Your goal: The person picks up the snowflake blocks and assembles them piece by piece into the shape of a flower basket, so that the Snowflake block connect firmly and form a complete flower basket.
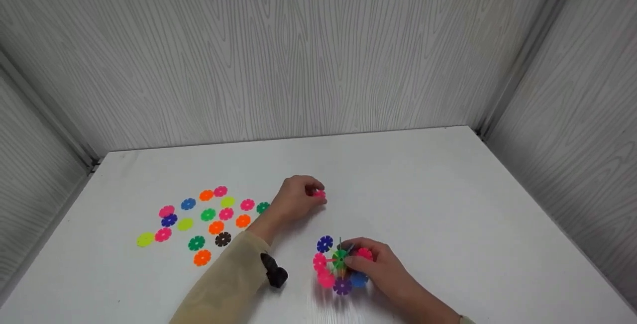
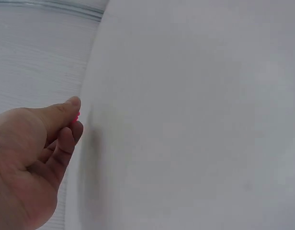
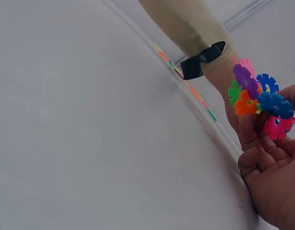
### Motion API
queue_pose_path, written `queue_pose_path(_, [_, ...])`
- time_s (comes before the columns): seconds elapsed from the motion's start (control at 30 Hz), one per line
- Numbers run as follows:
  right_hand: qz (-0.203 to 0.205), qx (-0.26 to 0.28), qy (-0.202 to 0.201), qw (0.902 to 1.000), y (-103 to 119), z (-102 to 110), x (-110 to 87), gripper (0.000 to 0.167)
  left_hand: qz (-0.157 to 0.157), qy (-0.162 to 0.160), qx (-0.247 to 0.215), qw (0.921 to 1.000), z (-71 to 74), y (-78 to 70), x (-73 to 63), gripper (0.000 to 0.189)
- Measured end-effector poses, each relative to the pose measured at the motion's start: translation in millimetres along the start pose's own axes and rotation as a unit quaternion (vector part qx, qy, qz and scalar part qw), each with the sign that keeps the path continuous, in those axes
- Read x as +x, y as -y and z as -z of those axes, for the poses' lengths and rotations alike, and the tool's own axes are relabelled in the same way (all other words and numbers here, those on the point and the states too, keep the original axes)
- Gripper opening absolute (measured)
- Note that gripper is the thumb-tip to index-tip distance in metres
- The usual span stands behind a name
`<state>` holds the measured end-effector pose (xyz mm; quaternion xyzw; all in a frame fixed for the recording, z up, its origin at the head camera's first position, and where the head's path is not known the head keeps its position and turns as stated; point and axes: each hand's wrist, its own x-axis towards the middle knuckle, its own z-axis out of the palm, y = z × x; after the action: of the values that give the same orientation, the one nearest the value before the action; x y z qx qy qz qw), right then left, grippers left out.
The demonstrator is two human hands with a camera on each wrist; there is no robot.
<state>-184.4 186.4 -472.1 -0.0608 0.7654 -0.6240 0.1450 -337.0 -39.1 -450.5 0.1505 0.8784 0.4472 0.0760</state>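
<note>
One pink disc pinched in left hand; right hand grips a multicoloured cluster of notched discs.

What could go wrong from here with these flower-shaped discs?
The small pink disc might slip, since the left grip pinches it at the fingertips.
The right grip holds a cluster of joined discs jutting several ways; squeezing could pop one loose.
A loose green disc appears right beside the left forearm, which may nudge it.
</note>
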Motion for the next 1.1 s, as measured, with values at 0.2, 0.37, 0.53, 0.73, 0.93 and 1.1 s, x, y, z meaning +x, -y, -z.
queue_pose_path(0.2, [-0.003,-0.018,-0.013,0.9998,2.6,2.6,-1.0,0.037,-0.003,-0.026,-0.064,0.9976,11.6,-16.8,-40.2,0.014])
queue_pose_path(0.37, [-0.003,-0.015,-0.012,0.9998,3.3,0.1,-1.1,0.037,-0.087,-0.038,-0.097,0.9907,9.7,-24.2,-82.5,0.015])
queue_pose_path(0.53, [0.013,0.006,0.011,0.9998,1.7,-3.9,-1.4,0.035,-0.117,-0.040,-0.119,0.9852,2.2,-33.5,-115.3,0.017])
queue_pose_path(0.73, [0.026,0.010,0.031,0.9991,1.3,-6.7,-3.2,0.032,-0.114,-0.032,-0.130,0.9844,-8.3,-40.8,-131.3,0.015])
queue_pose_path(0.93, [0.028,0.011,0.033,0.9990,1.6,-6.0,-2.8,0.031,-0.112,-0.011,-0.156,0.9814,-12.9,-38.2,-132.8,0.016])
queue_pose_path(1.1, [0.029,0.012,0.034,0.9989,0.2,-6.1,-3.6,0.030,-0.115,-0.005,-0.150,0.9821,-15.0,-37.0,-133.4,0.014])
